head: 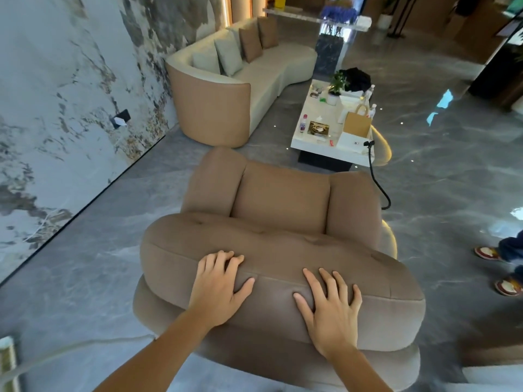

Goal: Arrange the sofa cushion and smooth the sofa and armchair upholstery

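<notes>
Pressing down from behind, both hands lie flat on the armchair (283,222) backrest, which runs left-right under them; left hand (219,284) fingers curl slightly, right hand (332,304) fingers spread wide.

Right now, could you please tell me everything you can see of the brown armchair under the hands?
The armchair is tan-brown, in soft matte fabric, with a fat tufted backrest, two rounded arms and a flat seat. It is seen from behind, facing the white table, on grey glossy floor. The left hand and right hand lie flat on the backrest top, fingers spread.
</notes>
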The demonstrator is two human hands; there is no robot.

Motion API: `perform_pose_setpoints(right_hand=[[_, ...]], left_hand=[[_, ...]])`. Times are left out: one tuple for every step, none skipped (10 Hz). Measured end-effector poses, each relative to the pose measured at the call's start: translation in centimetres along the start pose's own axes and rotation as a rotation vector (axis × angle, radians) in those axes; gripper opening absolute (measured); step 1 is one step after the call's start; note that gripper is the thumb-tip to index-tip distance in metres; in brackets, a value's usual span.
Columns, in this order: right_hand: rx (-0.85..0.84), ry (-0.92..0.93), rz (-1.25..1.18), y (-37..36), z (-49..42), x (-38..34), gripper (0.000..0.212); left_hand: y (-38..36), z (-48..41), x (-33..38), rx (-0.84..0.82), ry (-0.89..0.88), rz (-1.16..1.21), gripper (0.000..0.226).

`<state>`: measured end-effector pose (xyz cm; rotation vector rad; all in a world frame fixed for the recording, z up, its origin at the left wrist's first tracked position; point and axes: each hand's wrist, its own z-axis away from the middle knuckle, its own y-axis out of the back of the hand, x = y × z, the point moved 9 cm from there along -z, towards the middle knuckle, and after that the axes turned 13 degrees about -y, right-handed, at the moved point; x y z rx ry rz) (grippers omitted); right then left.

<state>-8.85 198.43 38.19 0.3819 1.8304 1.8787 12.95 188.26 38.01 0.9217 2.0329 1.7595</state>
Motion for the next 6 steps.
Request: perform_pose_setpoints(right_hand=[[-0.004,-0.005,-0.016,0.4,0.0,0.1,0.059],[0.031,0.006,-0.020,0.5,0.1,0.4,0.060],[0.052,-0.006,-0.058,1.0,0.0,0.0,0.059],[0.058,-0.089,-0.106,2.0,-1.3,-0.6,0.049],[-0.065,-0.063,0.001,2.4,-3.6,-3.5,0.044],[-0.391,0.084,0.069,2.9,-6.6,-9.4,0.053]], left_hand=[[0.3,0.0,0.2,0.007,0.031,-0.009,0.055],[0.4,-0.1,0.4,0.042,0.126,0.014,0.052],[0.5,-0.4,0.8,0.035,0.288,0.033,0.045],[0.5,-1.4,1.3,-0.032,0.409,0.011,0.039],[1.0,-3.4,0.8,-0.220,0.317,0.011,0.040],[2.7,-5.8,-2.1,-0.499,0.164,0.197,0.036]])
